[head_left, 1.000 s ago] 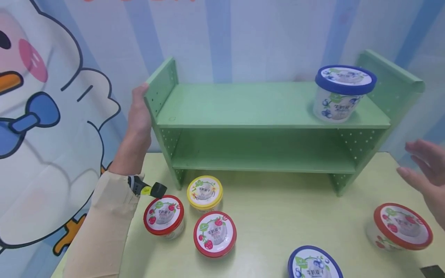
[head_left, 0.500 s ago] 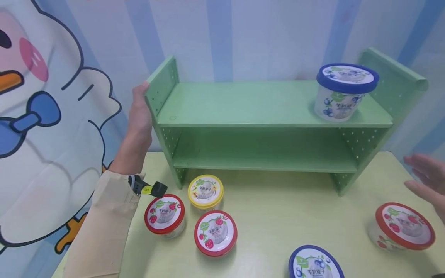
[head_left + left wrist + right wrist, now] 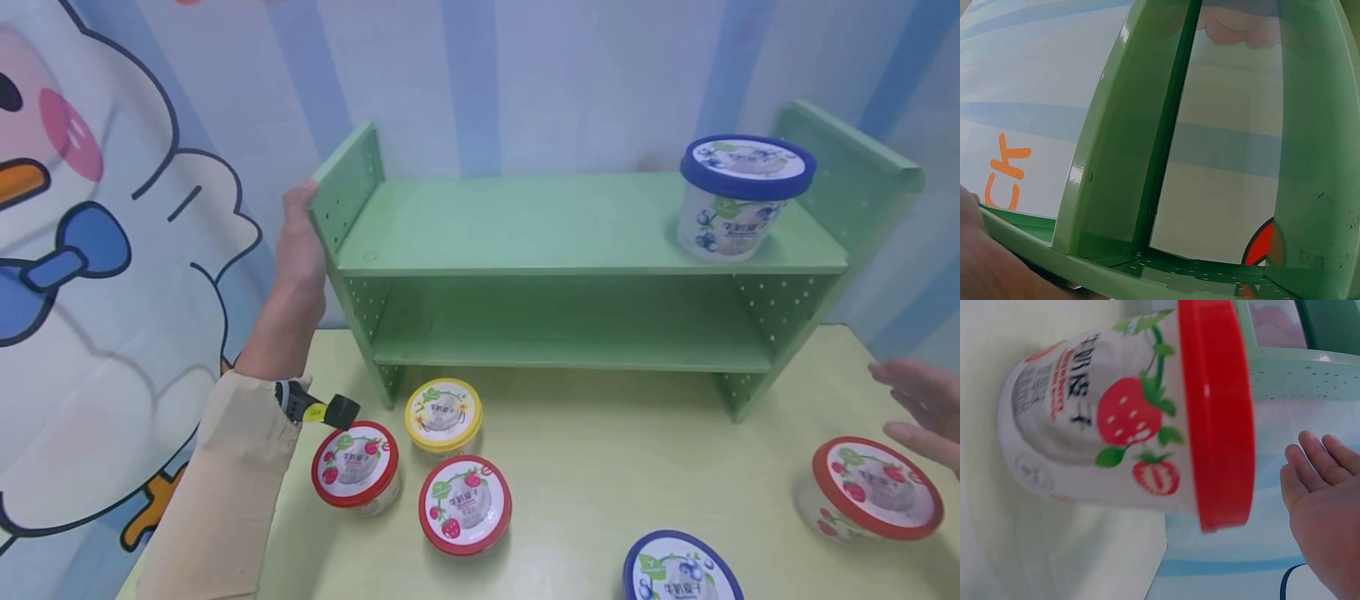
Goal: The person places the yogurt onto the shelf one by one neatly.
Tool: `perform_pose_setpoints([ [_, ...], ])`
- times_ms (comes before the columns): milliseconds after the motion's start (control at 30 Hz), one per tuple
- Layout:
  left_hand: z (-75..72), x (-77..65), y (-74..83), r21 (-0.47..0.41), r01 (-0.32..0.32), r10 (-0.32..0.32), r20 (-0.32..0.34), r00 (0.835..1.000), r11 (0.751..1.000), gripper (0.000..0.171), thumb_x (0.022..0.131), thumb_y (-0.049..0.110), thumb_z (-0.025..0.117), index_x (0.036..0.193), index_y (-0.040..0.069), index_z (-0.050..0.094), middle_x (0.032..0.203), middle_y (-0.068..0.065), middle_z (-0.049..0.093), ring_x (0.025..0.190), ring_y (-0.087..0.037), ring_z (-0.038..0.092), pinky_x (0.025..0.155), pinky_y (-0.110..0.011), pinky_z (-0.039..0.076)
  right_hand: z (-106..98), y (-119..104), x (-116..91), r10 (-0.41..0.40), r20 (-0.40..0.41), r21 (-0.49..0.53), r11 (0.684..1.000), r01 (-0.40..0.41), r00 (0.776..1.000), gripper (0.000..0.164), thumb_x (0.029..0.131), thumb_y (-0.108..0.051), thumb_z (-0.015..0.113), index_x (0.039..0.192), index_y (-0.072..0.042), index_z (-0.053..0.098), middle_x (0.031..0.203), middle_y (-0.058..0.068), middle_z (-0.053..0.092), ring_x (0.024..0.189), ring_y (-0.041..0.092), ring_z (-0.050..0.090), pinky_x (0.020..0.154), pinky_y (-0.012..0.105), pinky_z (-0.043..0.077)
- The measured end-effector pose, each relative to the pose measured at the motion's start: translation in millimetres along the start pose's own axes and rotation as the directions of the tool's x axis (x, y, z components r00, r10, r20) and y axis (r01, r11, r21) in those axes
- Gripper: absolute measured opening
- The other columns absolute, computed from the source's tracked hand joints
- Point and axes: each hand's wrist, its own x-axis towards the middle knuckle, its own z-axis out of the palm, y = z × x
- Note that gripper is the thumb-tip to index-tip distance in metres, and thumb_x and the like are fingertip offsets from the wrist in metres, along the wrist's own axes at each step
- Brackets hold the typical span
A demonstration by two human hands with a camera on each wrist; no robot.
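My left hand (image 3: pixel 300 250) holds the left side panel of a green two-tier shelf (image 3: pixel 510 225), its fingers partly hidden behind the panel. In the left wrist view, the hand (image 3: pixel 997 269) lies along the panel's edge. Over at the right, my right hand (image 3: pixel 922 408) hovers with loosely extended fingers above a red-lidded strawberry ice cream tub (image 3: pixel 877 487). The right wrist view shows that tub (image 3: pixel 1110 419) close up and the hand (image 3: pixel 1329 506) apart from it, holding nothing. A blue-lidded blueberry tub (image 3: pixel 738 200) stands upright on the shelf's top tier, towards the right end.
Two more red-lidded tubs (image 3: pixel 465 505) and a yellow-lidded tub (image 3: pixel 443 415) stand on the pale table (image 3: pixel 570 467), in front of the shelf's left end. Another blue-lidded tub (image 3: pixel 681 571) is cut off by the bottom edge. A printed backdrop (image 3: pixel 562 92) hangs behind.
The right hand has shifted right, partly out of the head view, then sunk slightly towards the red-lidded tub. The left hand keeps its place on the shelf.
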Motion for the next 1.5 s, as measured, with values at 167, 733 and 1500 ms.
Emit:
perform_pose_setpoints([
  [167, 0.2, 0.5, 1.7, 0.013, -0.001, 0.001, 0.013, 1.000, 1.000, 0.059, 0.100, 0.061, 0.028, 0.110, 0.012, 0.061, 0.086, -0.011, 0.063, 0.068, -0.018, 0.058, 0.078, -0.034, 0.045, -0.5, 5.0, -5.9, 0.001, 0.046, -0.013, 1.000, 0.000, 0.999, 0.097, 0.082, 0.015, 0.070, 0.158, -0.017, 0.018, 0.157, -0.012, 0.024, 0.140, -0.005, 0.015, 0.105, 0.005, 0.011],
  [733, 4.8, 2.8, 2.7, 0.006, -0.046, 0.045, 0.053, 0.998, 0.999, 0.057, 0.101, 0.059, 0.027, 0.101, 0.013, 0.061, 0.081, -0.014, 0.063, 0.064, -0.019, 0.059, 0.074, -0.035, 0.047, -0.2, 43.4, -34.1, -0.088, 0.097, -0.021, 0.996, 0.090, 0.991, 0.115, 0.065, 0.019, 0.078, 0.157, -0.020, 0.022, 0.150, -0.021, 0.029, 0.139, -0.004, 0.016, 0.104, 0.004, 0.012],
  [1500, 0.3, 1.4, -0.7, -0.012, -0.038, 0.038, 0.014, 0.999, 0.999, 0.056, 0.101, 0.059, 0.031, 0.100, 0.009, 0.057, 0.076, -0.010, 0.060, 0.061, -0.016, 0.057, 0.064, -0.029, 0.049, 6.5, 50.8, -51.3, 0.005, 0.182, -0.091, 0.996, 0.012, 0.983, 0.128, 0.063, 0.006, 0.087, 0.157, -0.036, 0.012, 0.138, -0.040, 0.023, 0.124, -0.021, 0.019, 0.093, -0.002, 0.012],
])
